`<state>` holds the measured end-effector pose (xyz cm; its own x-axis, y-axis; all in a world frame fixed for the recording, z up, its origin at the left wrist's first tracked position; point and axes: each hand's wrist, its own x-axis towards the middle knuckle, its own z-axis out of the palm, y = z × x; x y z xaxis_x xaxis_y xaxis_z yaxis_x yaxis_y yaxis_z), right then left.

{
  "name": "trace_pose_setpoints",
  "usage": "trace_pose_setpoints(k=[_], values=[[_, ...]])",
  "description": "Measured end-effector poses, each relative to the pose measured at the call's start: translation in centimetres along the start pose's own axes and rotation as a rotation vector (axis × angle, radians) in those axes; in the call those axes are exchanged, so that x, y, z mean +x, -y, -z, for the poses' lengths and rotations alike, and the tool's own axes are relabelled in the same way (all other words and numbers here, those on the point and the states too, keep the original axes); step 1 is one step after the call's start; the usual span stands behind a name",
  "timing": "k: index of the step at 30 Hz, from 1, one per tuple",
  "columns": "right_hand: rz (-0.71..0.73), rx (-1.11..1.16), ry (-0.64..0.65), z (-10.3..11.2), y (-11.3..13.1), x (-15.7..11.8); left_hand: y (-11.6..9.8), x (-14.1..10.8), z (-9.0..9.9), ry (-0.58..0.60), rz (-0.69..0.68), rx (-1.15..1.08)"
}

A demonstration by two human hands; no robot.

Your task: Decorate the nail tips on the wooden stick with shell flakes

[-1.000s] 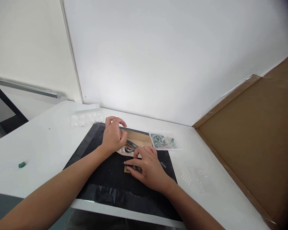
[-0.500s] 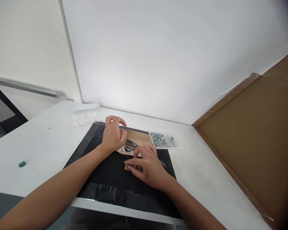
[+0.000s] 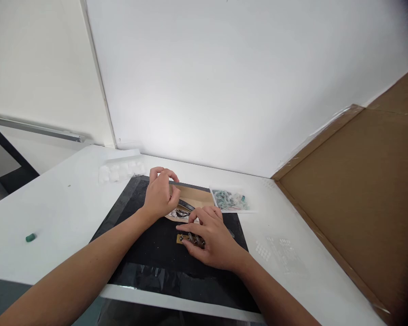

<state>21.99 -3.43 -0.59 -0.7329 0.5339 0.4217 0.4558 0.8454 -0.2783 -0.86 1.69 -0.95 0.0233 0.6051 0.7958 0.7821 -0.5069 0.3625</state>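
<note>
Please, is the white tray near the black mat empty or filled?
Filled: pale green and white pieces cover much of the white tray.

The left hand and right hand are bare, with slim fingers and narrow wrists. The left forearm and right forearm are bare too, smooth and slender, looking broader toward the picture's lower edge. Fingernail detail is too small to tell. Whether the dark area at the bottom is clothing is unclear.
</note>
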Motion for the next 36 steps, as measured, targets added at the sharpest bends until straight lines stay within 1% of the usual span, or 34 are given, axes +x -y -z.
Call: trace_pose_setpoints(k=[2, 4, 6, 8, 10, 12, 14, 16, 17, 19, 25, 28, 32, 36], values=[[0.002, -0.015, -0.031, 0.5, -0.4, 0.1, 0.0, 0.0, 0.0, -0.002, -0.028, 0.003], [-0.035, -0.065, -0.108, 1.1, -1.2, 0.1, 0.0, 0.1, -0.2, -0.001, -0.063, 0.007], [-0.120, -0.128, -0.234, 1.8, -2.4, 0.0, 0.2, 0.1, -0.3, 0.016, -0.105, 0.007], [-0.237, -0.176, -0.363, 2.8, -4.0, -0.3, 0.4, 0.1, -0.4, 0.044, -0.143, 0.004], [-0.356, -0.215, -0.425, 3.7, -5.9, -0.8, 0.5, 0.0, -0.6, 0.068, -0.168, 0.001], [-0.469, -0.242, -0.411, 4.5, -7.9, -1.6, 0.6, -0.1, -0.6, 0.080, -0.181, -0.002], [-0.562, -0.248, -0.335, 5.1, -9.6, -2.5, 0.7, -0.2, -0.7, 0.091, -0.193, -0.010], [-0.653, -0.245, -0.228, 5.4, -11.0, -3.4, 0.7, -0.3, -0.8, 0.100, -0.207, -0.022], [-0.688, -0.237, -0.175, 5.5, -11.5, -3.8, 0.7, -0.3, -0.9, 0.103, -0.213, -0.027], [-0.727, -0.220, -0.116, 5.6, -12.2, -4.4, 0.8, -0.3, -1.1, 0.107, -0.224, -0.031], [-0.749, -0.196, -0.092, 6.6, -12.9, -5.5, 0.4, -0.2, -1.0, 0.152, -0.218, -0.021], [-0.738, -0.183, -0.057, 7.0, -13.1, -5.9, -0.1, -0.2, -0.7, 0.142, -0.200, -0.031], [-0.728, -0.172, -0.006, 6.8, -13.2, -5.9, -0.5, -0.2, -0.6, 0.122, -0.202, -0.048], [-0.693, -0.154, 0.009, 6.3, -12.8, -5.4, -0.3, -0.4, -0.7, 0.121, -0.211, -0.050]])
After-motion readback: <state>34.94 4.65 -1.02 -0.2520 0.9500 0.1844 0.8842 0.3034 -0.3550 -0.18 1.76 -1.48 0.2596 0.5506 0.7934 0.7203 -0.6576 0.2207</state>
